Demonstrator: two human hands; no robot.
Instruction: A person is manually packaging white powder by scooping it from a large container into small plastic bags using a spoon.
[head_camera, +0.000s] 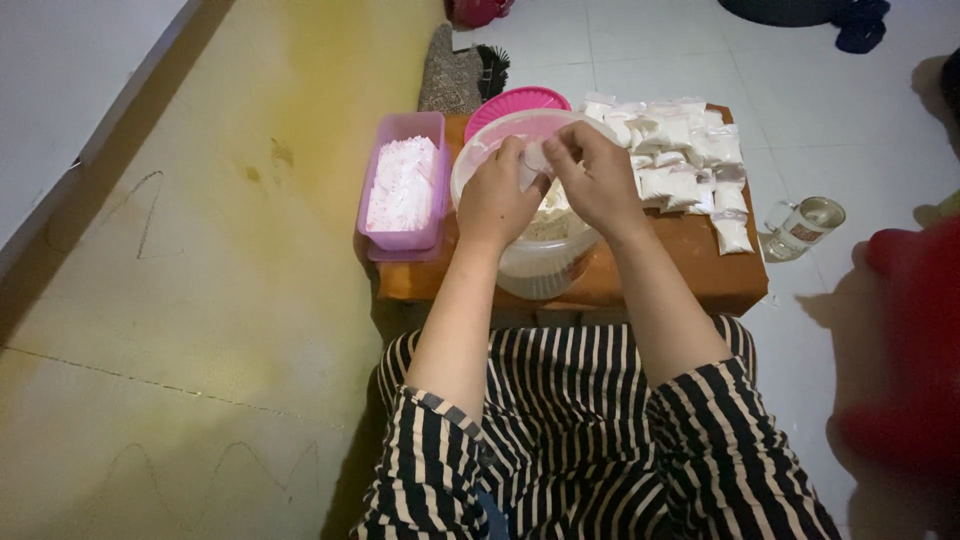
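At the left of the low wooden worktop (690, 270), left of centre in the frame, stood a lilac rectangular tub (403, 182) heaped with flat white empty packets; it touched the side of a big clear round container (530, 262) that held a pale, powdery or crumbly filling, and a pink round lid (515, 102) lay just behind that container, toward the top of the frame. Above the container's mouth, the left hand (493, 200) was curled with its fingertips pressed together on the near edge of a small clear plastic pouch (534, 158), and the right hand (597, 178) pinched the same pouch from the other side, so the pouch hung between the two hands, over the filling, mostly hidden by the fingers. Judging from its look, the pouch was very light, thin and limp, likely slick between dry fingers, and easy to tear or spill if squeezed at the belly; the safest hold seemed to be at the top edge near the opening, one corner in each hand, keeping the mouth upward. To the right of the hands, a pile of filled white pouches (680, 160) lay in loose rows on the worktop, overlapping and touching one another. Farther right, off the worktop on the tiled floor (820, 120), stood a glass mug (806, 226), and a blurred red shape (910, 340) filled the right edge of the frame.
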